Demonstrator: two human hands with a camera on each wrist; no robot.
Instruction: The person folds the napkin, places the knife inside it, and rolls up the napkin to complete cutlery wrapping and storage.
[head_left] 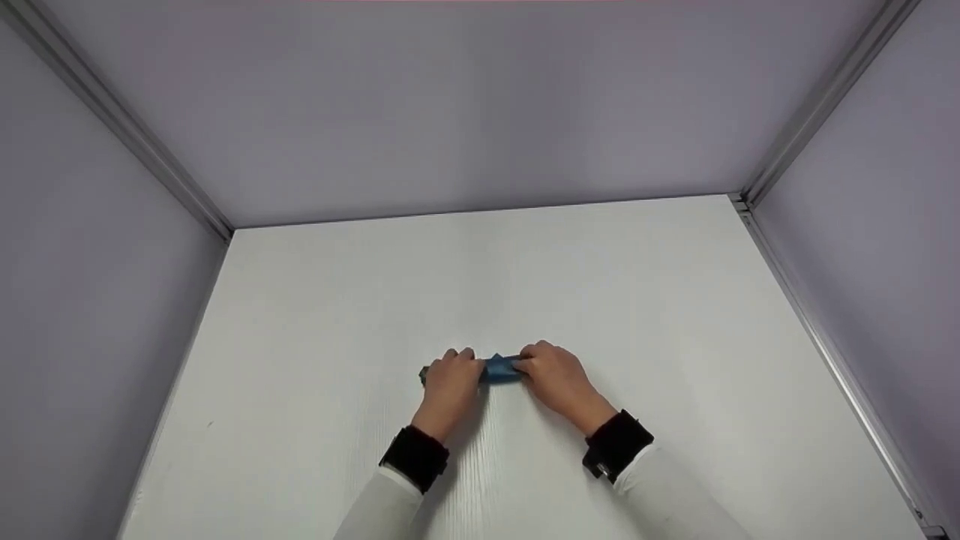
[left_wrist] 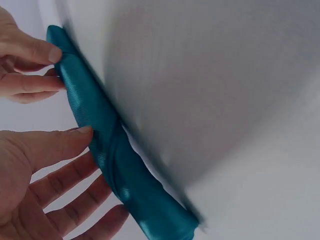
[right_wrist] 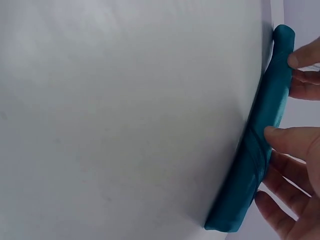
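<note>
White tabletop (head_left: 525,270) fills the scene, wood-grained and bare around the hands, closed in by pale grey walls (head_left: 480,105) on the left, far and right sides, with metal rails (head_left: 817,330) running along the corners and the right edge.

White sleeves with black wrist straps (head_left: 616,444) come in from the near edge.

On the near middle of the table lies a teal rolled cloth (head_left: 500,369), a long narrow roll set left to right, flat on the surface.

Left hand (head_left: 450,379) covers the left end of the roll; in the left wrist view its thumb (left_wrist: 60,142) presses against the side of the teal rolled cloth (left_wrist: 107,135) while the other fingers lie spread and nearly straight beneath it.

Right hand (head_left: 556,379) sits on the right end. In the right wrist view its fingertips (right_wrist: 280,137) rest against the side of the teal rolled cloth (right_wrist: 260,145), fingers fairly straight rather than wrapped round.

Between the two hands only a short stretch of the roll shows in the head view, with a small peak of fabric sticking up at its middle.
</note>
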